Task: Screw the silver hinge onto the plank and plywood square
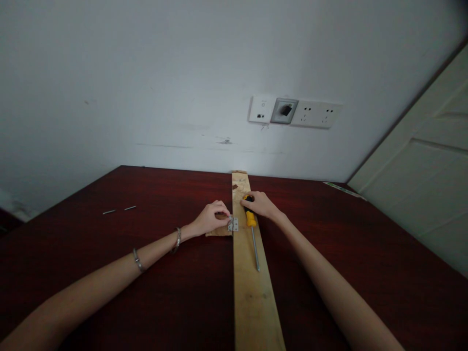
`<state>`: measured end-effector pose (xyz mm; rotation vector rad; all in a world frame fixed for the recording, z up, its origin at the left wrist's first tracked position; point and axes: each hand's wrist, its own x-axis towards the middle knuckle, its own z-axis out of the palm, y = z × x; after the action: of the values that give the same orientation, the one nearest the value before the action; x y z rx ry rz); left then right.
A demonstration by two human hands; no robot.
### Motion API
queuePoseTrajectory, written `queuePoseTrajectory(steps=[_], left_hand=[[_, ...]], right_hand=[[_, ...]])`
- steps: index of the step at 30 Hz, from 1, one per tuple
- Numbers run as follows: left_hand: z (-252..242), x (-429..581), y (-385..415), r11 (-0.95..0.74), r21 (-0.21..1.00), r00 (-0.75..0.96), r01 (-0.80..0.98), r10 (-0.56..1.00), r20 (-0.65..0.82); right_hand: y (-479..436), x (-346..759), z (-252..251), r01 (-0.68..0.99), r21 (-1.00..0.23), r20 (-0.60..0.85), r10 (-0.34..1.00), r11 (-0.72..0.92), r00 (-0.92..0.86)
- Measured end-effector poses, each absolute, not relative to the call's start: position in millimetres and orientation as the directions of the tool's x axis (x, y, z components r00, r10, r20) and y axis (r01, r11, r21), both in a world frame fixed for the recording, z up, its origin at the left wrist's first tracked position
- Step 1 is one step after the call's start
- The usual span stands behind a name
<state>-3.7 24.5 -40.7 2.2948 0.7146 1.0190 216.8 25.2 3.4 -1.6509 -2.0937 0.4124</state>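
Observation:
A small metal hinge (233, 224) lies across the edge of a long wooden plank (256, 297) and a short wooden piece (219, 231) at its left side. Thumb and fingers of my left hand (212, 218) are pinched together at the hinge's left leaf; whatever they hold is too small to make out. My right hand (260, 203) has its fingers closed on the handle end of a yellow-and-black screwdriver (251, 219). The screwdriver rests along the plank, its metal shaft and tip pointing towards me.
The dark red tabletop (164, 292) meets a white wall (146, 73) at the back. Two thin metal pieces, one a screw-like rod (130, 208), lie at the left. Wall sockets (316, 114) sit above the table. A pale panelled door (431, 161) stands at the right.

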Motion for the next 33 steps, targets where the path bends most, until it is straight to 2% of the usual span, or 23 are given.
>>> queuePoseTrajectory(steps=[5, 16, 33], left_hand=[[-38.4, -3.4, 21.8, -0.701, 0.67, 0.594, 0.244, 0.654, 0.468], [-36.7, -4.0, 19.0, -0.717, 0.633, 0.592, 0.292, 0.655, 0.469], [-33.5, -5.4, 16.0, -0.696, 0.639, 0.568, 0.328, 0.686, 0.455]], right_hand=[[24.8, 215.0, 2.9, 0.85, -0.469, 0.16, 0.97, 0.238, -0.183], [24.7, 215.8, 2.4, 0.849, -0.48, 0.145, 0.974, 0.221, -0.172], [25.2, 215.7, 1.3, 0.837, -0.502, 0.137, 0.976, 0.217, -0.17]])
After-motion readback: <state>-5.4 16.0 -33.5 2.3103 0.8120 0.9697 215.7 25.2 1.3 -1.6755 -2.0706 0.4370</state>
